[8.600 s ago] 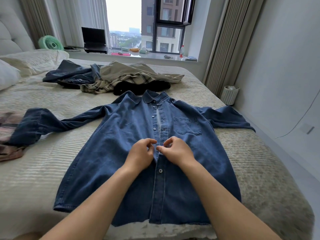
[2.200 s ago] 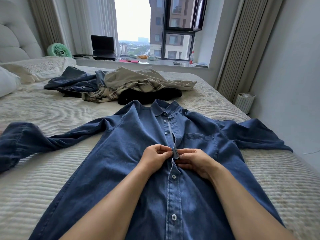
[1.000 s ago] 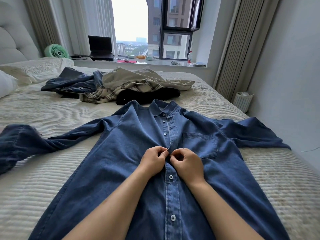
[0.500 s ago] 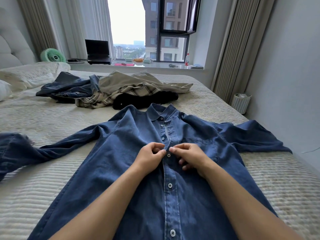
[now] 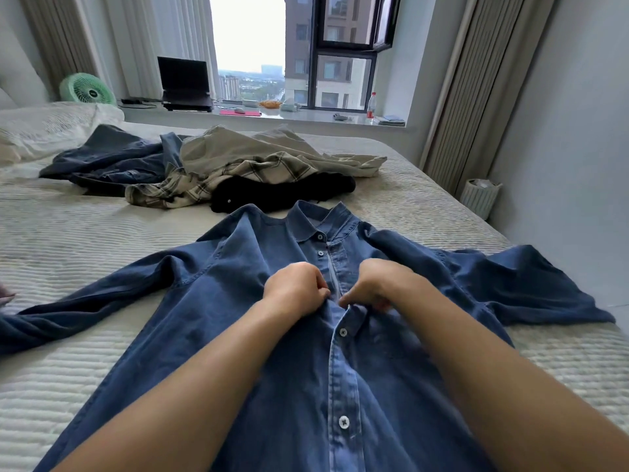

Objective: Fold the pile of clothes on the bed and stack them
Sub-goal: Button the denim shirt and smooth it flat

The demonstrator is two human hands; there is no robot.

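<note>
A blue denim shirt (image 5: 211, 301) lies front-up on the bed (image 5: 68, 240), collar away from me and both sleeves spread out. My left hand (image 5: 294, 289) pinches the left edge of the button placket at chest height. My right hand (image 5: 371, 284) pinches the right placket edge, right beside the left hand. The placket is closed below my hands and gapes slightly above them. Beyond the collar lies a pile of unfolded clothes: a plaid shirt (image 5: 190, 185), a beige garment (image 5: 258, 148), a black garment (image 5: 272, 195) and dark blue clothing (image 5: 112, 161).
Pillows (image 5: 44, 127) lie at the bed's far left. The window sill holds a laptop (image 5: 183, 85), a green fan (image 5: 86, 92) and a bottle (image 5: 371, 105). A small white bin (image 5: 480, 195) stands on the floor by the right wall.
Both hands have moved up the placket from mid-shirt to the chest, closing buttons along the way. The camera has come closer to the shirt.
</note>
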